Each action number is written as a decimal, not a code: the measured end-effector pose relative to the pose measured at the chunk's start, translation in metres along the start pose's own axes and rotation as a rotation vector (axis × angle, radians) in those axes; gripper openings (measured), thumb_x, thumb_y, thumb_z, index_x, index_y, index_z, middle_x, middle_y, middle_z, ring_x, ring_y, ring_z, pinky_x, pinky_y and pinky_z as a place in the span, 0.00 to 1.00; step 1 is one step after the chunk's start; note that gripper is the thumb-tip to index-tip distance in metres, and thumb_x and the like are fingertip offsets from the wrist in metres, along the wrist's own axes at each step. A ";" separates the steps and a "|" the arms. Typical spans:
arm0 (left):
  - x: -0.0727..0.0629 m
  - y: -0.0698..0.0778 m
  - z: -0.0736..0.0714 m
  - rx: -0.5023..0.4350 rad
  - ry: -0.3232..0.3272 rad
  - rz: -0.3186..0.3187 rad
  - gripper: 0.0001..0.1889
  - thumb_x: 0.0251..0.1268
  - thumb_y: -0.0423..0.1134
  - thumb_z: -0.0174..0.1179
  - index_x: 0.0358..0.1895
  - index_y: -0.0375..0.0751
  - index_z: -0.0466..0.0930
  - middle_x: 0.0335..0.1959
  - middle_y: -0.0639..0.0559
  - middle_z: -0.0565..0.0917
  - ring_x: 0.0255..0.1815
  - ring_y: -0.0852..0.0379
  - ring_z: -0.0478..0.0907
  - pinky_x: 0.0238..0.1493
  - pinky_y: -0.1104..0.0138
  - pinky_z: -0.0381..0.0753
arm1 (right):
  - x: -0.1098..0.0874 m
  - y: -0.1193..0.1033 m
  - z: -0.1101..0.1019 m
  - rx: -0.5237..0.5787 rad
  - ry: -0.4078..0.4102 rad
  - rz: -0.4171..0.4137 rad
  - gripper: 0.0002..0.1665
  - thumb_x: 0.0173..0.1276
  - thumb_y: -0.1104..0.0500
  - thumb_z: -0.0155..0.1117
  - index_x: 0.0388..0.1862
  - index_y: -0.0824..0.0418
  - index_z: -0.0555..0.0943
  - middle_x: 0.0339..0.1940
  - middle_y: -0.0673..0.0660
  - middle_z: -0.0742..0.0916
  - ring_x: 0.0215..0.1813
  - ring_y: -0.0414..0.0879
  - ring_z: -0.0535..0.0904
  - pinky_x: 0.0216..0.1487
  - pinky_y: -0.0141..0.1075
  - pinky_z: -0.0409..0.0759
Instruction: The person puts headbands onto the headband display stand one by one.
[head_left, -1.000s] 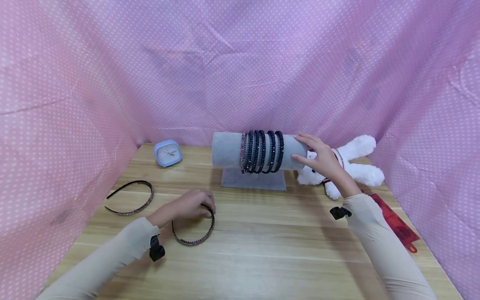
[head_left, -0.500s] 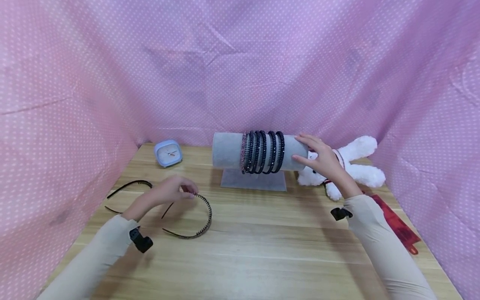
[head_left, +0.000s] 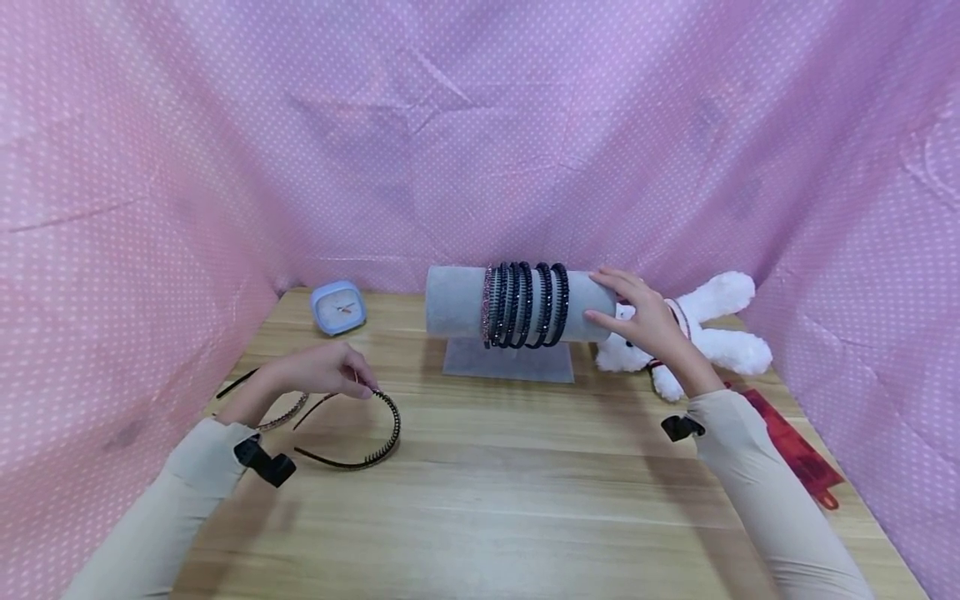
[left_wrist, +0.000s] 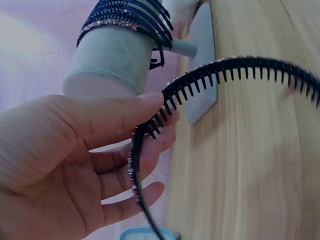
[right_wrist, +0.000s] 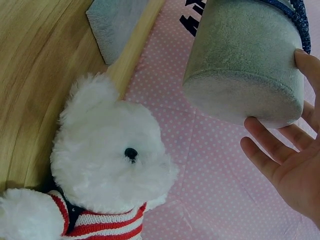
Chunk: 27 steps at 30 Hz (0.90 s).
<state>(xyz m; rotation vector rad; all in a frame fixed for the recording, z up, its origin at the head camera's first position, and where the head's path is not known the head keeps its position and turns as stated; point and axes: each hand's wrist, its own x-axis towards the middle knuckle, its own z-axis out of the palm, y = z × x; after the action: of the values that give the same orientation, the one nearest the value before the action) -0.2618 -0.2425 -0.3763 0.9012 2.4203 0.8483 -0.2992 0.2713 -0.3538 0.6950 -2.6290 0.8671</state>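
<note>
While left hand [head_left: 324, 372] fingers [left_wrist: 131, 109] are pinching headband [head_left: 365, 427] over wooden table [head_left: 510, 492], I'm resting right hand [head_left: 647, 321], fingers straight, on grey roll [head_left: 453, 300]; pink cloth [head_left: 480, 133] hanging around.

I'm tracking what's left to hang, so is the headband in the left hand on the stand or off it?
Off it. The left hand pinches the toothed headband over the table, well apart from the grey stand.

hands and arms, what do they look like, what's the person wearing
Both arms are in long, plain beige sleeves reaching the wrists. A small black device is strapped at each wrist, likely the wrist cameras. The left hand and right hand are bare: no gloves, and no rings or watch show.
</note>
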 end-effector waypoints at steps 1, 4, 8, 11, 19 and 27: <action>0.000 0.001 0.000 0.002 0.009 -0.007 0.08 0.65 0.37 0.68 0.43 0.38 0.90 0.39 0.52 0.90 0.36 0.68 0.81 0.39 0.72 0.82 | 0.000 0.000 0.000 -0.001 0.000 0.001 0.37 0.68 0.53 0.73 0.75 0.54 0.73 0.78 0.63 0.71 0.70 0.63 0.74 0.64 0.59 0.78; -0.003 0.004 -0.002 0.000 0.056 -0.017 0.08 0.66 0.36 0.68 0.44 0.37 0.90 0.39 0.51 0.90 0.36 0.66 0.82 0.40 0.72 0.83 | 0.000 0.000 0.000 0.000 -0.004 0.004 0.37 0.68 0.53 0.72 0.75 0.54 0.72 0.78 0.62 0.71 0.71 0.63 0.73 0.64 0.59 0.78; -0.010 0.010 -0.008 0.004 0.144 -0.031 0.08 0.66 0.35 0.67 0.44 0.36 0.89 0.37 0.50 0.90 0.35 0.64 0.82 0.37 0.71 0.82 | 0.000 0.001 0.001 0.004 -0.008 0.007 0.37 0.69 0.53 0.72 0.75 0.54 0.72 0.79 0.62 0.71 0.70 0.63 0.74 0.64 0.59 0.78; -0.016 0.015 -0.014 0.018 0.200 -0.040 0.07 0.67 0.34 0.66 0.43 0.36 0.89 0.35 0.49 0.90 0.34 0.63 0.82 0.34 0.71 0.82 | 0.000 0.001 0.001 0.003 -0.005 0.008 0.37 0.69 0.53 0.72 0.75 0.54 0.72 0.78 0.62 0.71 0.70 0.63 0.74 0.64 0.59 0.78; -0.024 0.021 -0.024 0.076 0.333 -0.113 0.06 0.66 0.33 0.68 0.42 0.36 0.88 0.36 0.47 0.90 0.34 0.59 0.83 0.33 0.70 0.81 | 0.000 0.000 0.001 0.000 -0.007 0.018 0.37 0.69 0.52 0.72 0.75 0.53 0.72 0.79 0.62 0.70 0.70 0.62 0.74 0.64 0.59 0.78; -0.010 0.022 -0.019 0.132 0.719 -0.181 0.08 0.60 0.37 0.73 0.38 0.36 0.89 0.34 0.42 0.90 0.31 0.57 0.82 0.29 0.73 0.77 | -0.001 -0.001 0.000 -0.003 -0.009 0.017 0.38 0.69 0.52 0.72 0.75 0.54 0.72 0.79 0.62 0.70 0.71 0.62 0.74 0.65 0.58 0.78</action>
<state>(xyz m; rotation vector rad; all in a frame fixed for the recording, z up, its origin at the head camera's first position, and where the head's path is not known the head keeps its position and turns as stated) -0.2554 -0.2438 -0.3458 0.4418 3.1382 1.0871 -0.2976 0.2710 -0.3537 0.6778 -2.6477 0.8660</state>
